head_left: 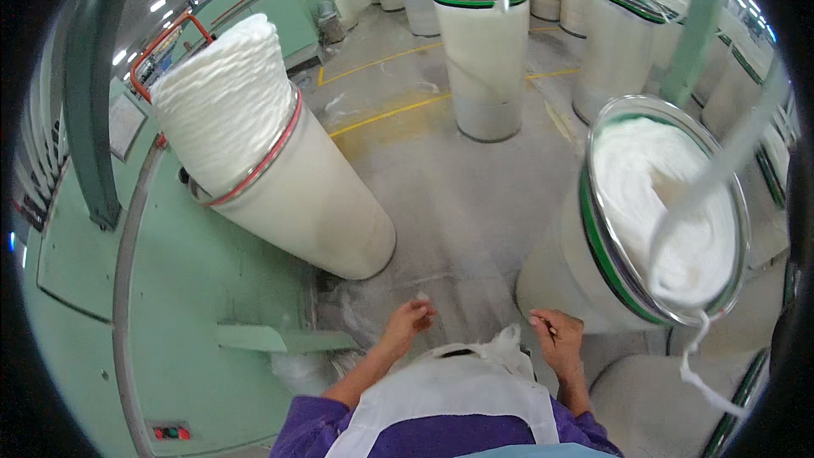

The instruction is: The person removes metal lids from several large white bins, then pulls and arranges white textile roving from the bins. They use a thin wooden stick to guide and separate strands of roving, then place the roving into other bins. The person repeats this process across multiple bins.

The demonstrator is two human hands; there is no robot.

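"Saw what nearest the hands?"

"Saw a green-banded can (551,263) on the floor (449,212), holding white sliver (619,157)."

"Hands?"

"Saw the right hand (560,335) just left of that can, the left hand (409,322) farther left; noted curled fingers (419,311), couldn't tell if clamped on anything."

"Best handling?"

"Probably needed a light touch, without stretching the can's loose strand (692,365)."

"Beyond?"

"Noticed a red-banded can (318,195), well left of it."

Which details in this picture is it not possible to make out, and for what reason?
All in the head view:
- Right hand: its curled fingers hide whatever they enclose.
- Left hand: the pale speck by its fingertips is too small to identify.
- Lower-right can: mouth cut off by the dark picture border.
- Diagonal white strand: blurred, texture unclear.
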